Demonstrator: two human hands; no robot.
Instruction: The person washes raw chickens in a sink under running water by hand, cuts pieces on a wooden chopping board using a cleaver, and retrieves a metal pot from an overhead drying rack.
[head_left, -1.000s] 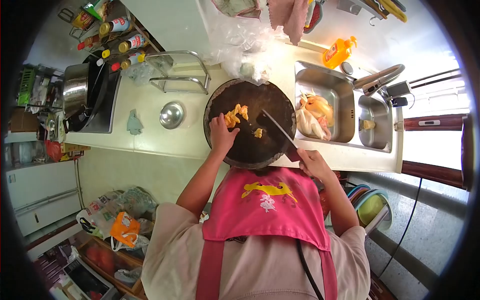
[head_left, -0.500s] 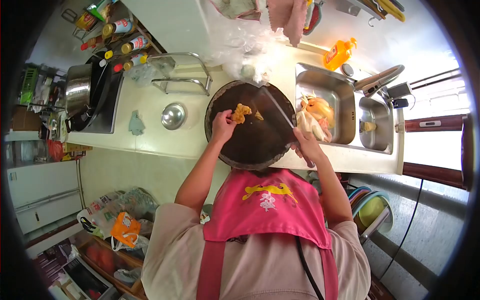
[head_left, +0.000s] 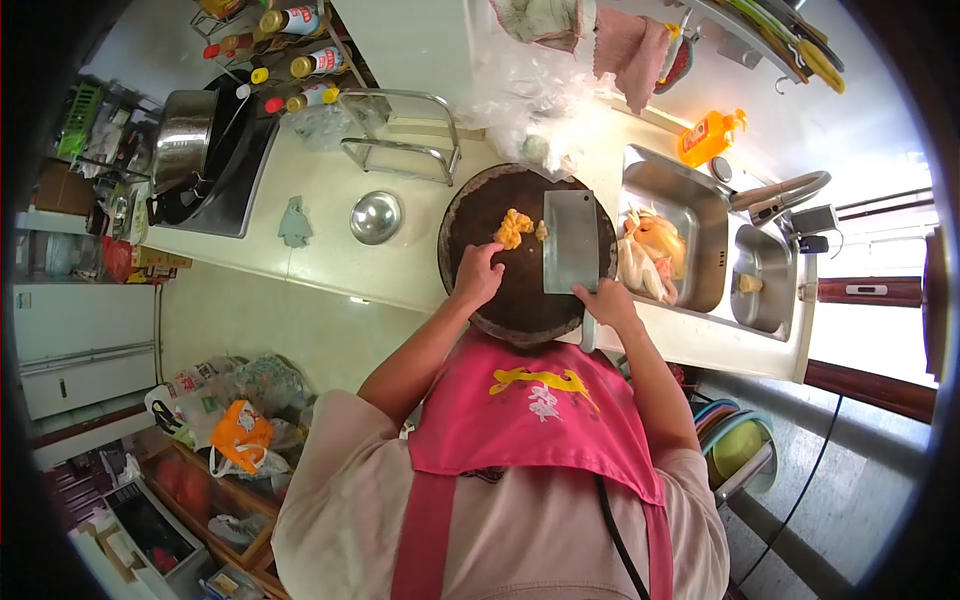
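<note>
A round, dark cutting board (head_left: pixel 480 205) lies on the counter in front of me. On it sits a lumpy yellow piece that looks like chicken fat (head_left: pixel 514 229), with a smaller scrap (head_left: pixel 542 230) at its right. My left hand (head_left: pixel 479 276) is over the board's left side, index finger stretched to the lump's lower edge and thumb apart from it. The handle of a cleaver (head_left: pixel 571 245) is in my right hand (head_left: pixel 608 304). Its broad blade is turned face up over the right part of the board, close beside the scrap.
A raw chicken (head_left: pixel 655 252) lies in the large basin of the steel sink (head_left: pixel 706 285), right of the board. Left of the board are a metal bowl (head_left: pixel 376 217) and a cloth (head_left: pixel 295 222). A metal rack (head_left: pixel 400 165) and clear plastic bags (head_left: pixel 530 105) stand behind.
The cleaver has turned from edge-on to flat, its blade now showing broadly. My left hand has let go of the yellow lump, which now lies on the board. The whole view has shifted slightly.
</note>
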